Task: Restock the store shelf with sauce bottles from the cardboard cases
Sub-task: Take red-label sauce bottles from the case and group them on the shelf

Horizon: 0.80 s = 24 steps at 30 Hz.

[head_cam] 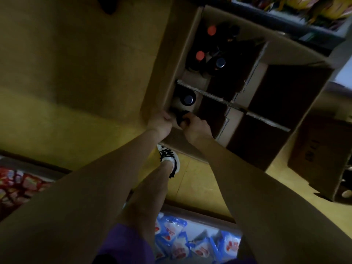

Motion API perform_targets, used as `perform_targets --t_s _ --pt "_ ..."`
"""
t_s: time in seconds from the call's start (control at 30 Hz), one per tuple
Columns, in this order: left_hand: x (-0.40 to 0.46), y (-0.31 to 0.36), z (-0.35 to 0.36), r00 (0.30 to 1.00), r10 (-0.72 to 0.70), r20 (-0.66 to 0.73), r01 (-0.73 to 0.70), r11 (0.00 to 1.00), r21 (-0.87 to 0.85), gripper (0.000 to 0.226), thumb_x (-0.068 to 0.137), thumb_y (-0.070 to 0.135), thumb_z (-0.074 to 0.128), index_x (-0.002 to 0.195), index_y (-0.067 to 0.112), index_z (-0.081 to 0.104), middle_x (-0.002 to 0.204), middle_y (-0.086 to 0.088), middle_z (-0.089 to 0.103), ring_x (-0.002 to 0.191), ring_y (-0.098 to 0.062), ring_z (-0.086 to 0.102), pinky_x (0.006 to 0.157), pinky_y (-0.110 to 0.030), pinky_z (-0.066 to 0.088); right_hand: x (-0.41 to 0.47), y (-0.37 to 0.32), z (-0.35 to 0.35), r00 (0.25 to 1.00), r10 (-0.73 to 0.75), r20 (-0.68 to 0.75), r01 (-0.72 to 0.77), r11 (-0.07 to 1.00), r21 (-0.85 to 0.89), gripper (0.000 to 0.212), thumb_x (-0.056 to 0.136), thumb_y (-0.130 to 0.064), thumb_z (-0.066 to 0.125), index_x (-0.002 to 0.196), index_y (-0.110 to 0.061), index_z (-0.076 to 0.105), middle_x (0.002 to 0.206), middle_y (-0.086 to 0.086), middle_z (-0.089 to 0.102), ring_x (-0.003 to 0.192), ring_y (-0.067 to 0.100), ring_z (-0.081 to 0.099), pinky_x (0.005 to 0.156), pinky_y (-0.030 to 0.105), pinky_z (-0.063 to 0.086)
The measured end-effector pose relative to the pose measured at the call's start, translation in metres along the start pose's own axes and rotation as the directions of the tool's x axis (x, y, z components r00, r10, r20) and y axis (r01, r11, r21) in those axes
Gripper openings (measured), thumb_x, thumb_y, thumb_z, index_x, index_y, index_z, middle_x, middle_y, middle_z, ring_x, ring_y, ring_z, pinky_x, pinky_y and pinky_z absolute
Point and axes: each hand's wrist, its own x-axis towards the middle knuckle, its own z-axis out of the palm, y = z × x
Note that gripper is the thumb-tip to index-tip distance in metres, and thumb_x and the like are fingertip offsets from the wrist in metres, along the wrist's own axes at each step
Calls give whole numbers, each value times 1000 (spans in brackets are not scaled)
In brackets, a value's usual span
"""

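Both hands are reaching down into the open cardboard case [162, 88] on the floor: the left hand [161, 122] is curling round its near rim, likely steadying it, while the right hand [196, 126] is gripping the dark-capped bottle [182, 118] in the 7 o'clock corner cell, probably for lifting. Four more bottles are standing toward 11 o'clock, kept upright by the dividers [215, 96]

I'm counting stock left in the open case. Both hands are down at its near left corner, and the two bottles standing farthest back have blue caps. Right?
Not quite. In the head view the two farthest bottles have red caps. The rest holds: left hand and right hand are at the cardboard case's near left corner.
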Motion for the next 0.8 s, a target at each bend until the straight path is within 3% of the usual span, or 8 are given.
perform_targets --t_s 0.1,0.3,0.4,0.5,0.63,0.8 --pt "-37 15 3 1000 14 12 -14 1000 19 8 102 14 51 108 16 56 106 -3 56 104 -24 54 85 -29 40 -37 2 -30 1000 5 8 -5 999 -51 50 102 -37 52 143 -8 43 123 21 62 112 40 61 84 37 48" --pt "-144 68 -11 992 122 11 -122 984 129 20 98 14 57 116 20 54 120 -7 64 113 -28 59 92 -36 49 -129 -21 -126 994 -102 39 108 972 -209 35 98 -38 56 112 -6 61 104 13 64 96 32 63 76 39 53" --pt "-211 107 -24 976 218 29 -218 944 247 47 96 14 61 140 16 46 136 -9 55 124 -30 54 100 -42 48 -189 -41 -184 982 -191 4 185 949 -255 32 98 -40 57 106 -10 63 97 9 64 88 28 64 81 44 58" --pt "-260 142 -31 956 294 6 -277 894 353 68 89 14 67 150 21 37 145 -11 49 130 -33 50 106 -47 46 -240 -60 -237 961 -276 -2 262 913 -315 31 99 -44 57 92 -14 61 88 7 62 78 24 61 68 39 53" --pt "-351 215 -42 915 397 -72 -362 887 288 79 79 23 81 146 18 38 138 -12 51 124 -32 53 100 -44 47 -325 -84 -328 904 -426 -38 388 855 -345 41 101 -42 55 71 -15 48 68 5 51 63 24 52 53 33 35" --pt "-429 295 -46 848 517 -118 -483 845 230 111 64 35 93 154 26 27 148 -4 43 136 -30 45 109 -51 44 -416 -102 -419 793 -601 -98 512 745 -428 46 98 -45 57 65 -15 45 62 4 48 55 22 46 51 32 34"
